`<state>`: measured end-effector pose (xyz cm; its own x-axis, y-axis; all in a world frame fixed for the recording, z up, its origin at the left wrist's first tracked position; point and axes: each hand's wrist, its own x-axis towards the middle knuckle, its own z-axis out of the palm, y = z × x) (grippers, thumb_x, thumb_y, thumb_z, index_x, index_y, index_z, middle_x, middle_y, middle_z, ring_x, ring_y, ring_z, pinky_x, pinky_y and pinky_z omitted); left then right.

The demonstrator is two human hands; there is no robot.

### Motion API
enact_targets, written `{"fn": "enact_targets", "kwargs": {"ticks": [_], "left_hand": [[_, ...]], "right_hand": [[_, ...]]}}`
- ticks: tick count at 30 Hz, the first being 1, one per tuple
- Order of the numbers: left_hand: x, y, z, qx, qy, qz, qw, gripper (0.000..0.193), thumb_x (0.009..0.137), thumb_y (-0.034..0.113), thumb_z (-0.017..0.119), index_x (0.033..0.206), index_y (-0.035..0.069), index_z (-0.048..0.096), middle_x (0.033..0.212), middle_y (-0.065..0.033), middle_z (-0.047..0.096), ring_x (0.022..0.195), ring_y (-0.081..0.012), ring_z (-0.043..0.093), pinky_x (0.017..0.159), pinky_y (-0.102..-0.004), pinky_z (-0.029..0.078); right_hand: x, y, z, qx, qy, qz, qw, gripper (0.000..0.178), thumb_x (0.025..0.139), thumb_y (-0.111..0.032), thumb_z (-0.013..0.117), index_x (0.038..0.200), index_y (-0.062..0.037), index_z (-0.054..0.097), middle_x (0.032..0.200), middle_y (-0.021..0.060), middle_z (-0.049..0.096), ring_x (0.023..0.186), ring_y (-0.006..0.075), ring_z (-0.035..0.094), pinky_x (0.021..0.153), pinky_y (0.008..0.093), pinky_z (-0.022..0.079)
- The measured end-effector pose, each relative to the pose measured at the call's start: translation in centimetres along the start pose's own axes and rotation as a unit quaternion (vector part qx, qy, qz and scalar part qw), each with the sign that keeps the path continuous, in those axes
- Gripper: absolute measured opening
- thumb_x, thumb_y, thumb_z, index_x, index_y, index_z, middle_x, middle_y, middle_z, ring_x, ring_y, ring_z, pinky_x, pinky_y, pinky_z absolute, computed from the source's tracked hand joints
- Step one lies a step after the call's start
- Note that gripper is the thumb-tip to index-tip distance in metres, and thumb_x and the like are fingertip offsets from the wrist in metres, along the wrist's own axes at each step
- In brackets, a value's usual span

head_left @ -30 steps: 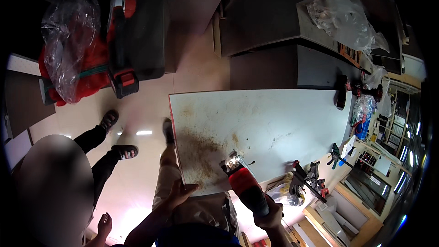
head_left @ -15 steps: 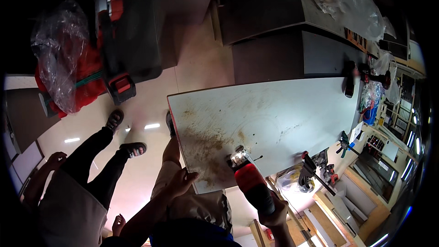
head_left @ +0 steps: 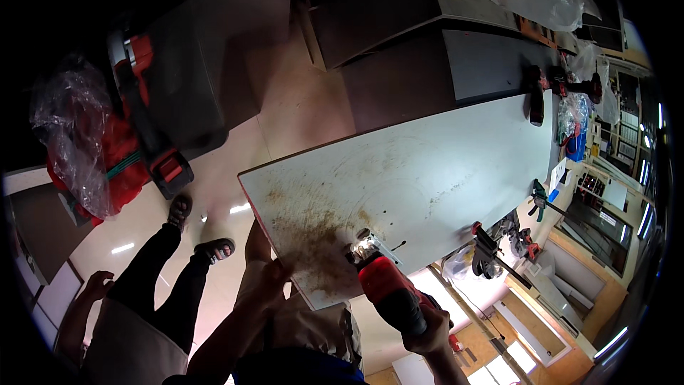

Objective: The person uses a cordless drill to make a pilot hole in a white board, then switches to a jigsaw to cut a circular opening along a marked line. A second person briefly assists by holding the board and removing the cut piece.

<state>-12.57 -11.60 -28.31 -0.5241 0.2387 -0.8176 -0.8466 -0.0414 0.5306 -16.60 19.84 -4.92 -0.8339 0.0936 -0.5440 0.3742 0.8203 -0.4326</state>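
Observation:
My right hand (head_left: pixel 427 328) is closed around the rear of a red and black cordless jigsaw (head_left: pixel 390 291). The jigsaw's lit metal front (head_left: pixel 365 248) rests on a large white board (head_left: pixel 442 164), near its left end. Brown sawdust and scuffs cover the board around the tool. At the board's left edge, my left hand (head_left: pixel 271 284) has its fingers closed on the rim, in dim light. The blade is hidden.
A co-worker's legs and sandals (head_left: pixel 214 248) are at the left, with their hand (head_left: pixel 98 285) hanging by. Clamps (head_left: pixel 491 253) sit along the near right edge. Cordless drills (head_left: pixel 548 89) lie at the far right end. A red and black tool (head_left: pixel 149 121) rests at the upper left.
The view has shifted, so the board appears lower and further left. My left hand has moved from the near corner further up the board's left edge. My right hand still grips the jigsaw.

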Motion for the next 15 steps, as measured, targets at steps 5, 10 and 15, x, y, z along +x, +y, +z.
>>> {"fn": "enact_targets", "kwargs": {"ticks": [5, 10, 15], "left_hand": [[2.6, 1.9, -1.9, -0.137, -0.003, 0.091, 0.986, 0.033, 0.105, 0.036, 0.058, 0.122, 0.008, 0.051, 0.081, 0.0044, 0.049, 0.071, -0.0074, 0.045, 0.064, -0.0269, 0.040], [3.6, 0.7, -2.2, -0.048, 0.025, 0.121, 0.991, 0.046, 0.101, 0.037, 0.060, 0.134, 0.005, 0.053, 0.076, 0.0042, 0.047, 0.062, -0.0087, 0.041, 0.054, -0.0273, 0.036], [2.3, 4.4, -2.2, 0.080, 0.015, 0.036, 0.996, 0.037, 0.105, 0.035, 0.050, 0.107, 0.003, 0.069, 0.082, -0.0025, 0.057, 0.072, -0.0139, 0.051, 0.066, -0.0306, 0.047]], "right_hand": [[0.4, -0.9, -0.2, -0.001, -0.009, 0.003, 1.000, 0.008, 0.065, -0.007, 0.069, 0.067, -0.0055, 0.061, 0.058, 0.0144, 0.059, 0.053, 0.0360, 0.065, 0.054, 0.0365, 0.053], [1.0, -1.5, -0.2, 0.012, 0.001, -0.025, 1.000, 0.009, 0.066, -0.008, 0.069, 0.069, -0.0048, 0.062, 0.062, 0.0146, 0.062, 0.059, 0.0366, 0.067, 0.058, 0.0375, 0.055], [0.3, -1.3, -0.3, -0.010, -0.046, 0.019, 0.999, 0.012, 0.066, -0.006, 0.068, 0.078, -0.0023, 0.068, 0.075, 0.0177, 0.070, 0.073, 0.0394, 0.072, 0.070, 0.0400, 0.059]]}}
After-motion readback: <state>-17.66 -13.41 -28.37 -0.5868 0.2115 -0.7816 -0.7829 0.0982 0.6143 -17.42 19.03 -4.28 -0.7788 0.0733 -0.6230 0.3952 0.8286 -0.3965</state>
